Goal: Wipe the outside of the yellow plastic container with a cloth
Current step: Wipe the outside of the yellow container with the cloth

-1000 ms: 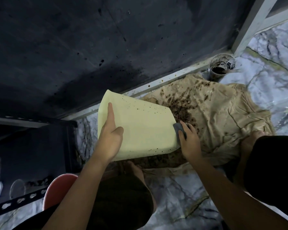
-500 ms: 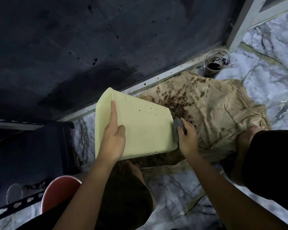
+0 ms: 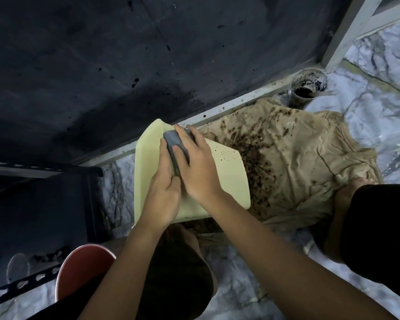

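The yellow plastic container [image 3: 226, 181] lies tilted on its side over a stained cloth, dark specks scattered on its upper right face. My left hand [image 3: 163, 197] rests flat against its near face, with one finger stretched up along it. My right hand [image 3: 196, 167] crosses over the left and grips a small grey cloth [image 3: 173, 140], pressing it on the container's top left part near the rim. The hands hide most of the container's middle.
A tan cloth [image 3: 310, 162] with dark brown stains covers the marble floor [image 3: 367, 116] under the container. A dirty cup [image 3: 308, 85] stands by the white frame. A dark wall [image 3: 102, 65] rises behind, a black metal rack [image 3: 44, 204] is at left, and a red round object [image 3: 83, 269] lies near my knee.
My right hand carried the grey cloth from the container's right edge across to its upper left, crossing over my left hand. My left hand stayed on the container.
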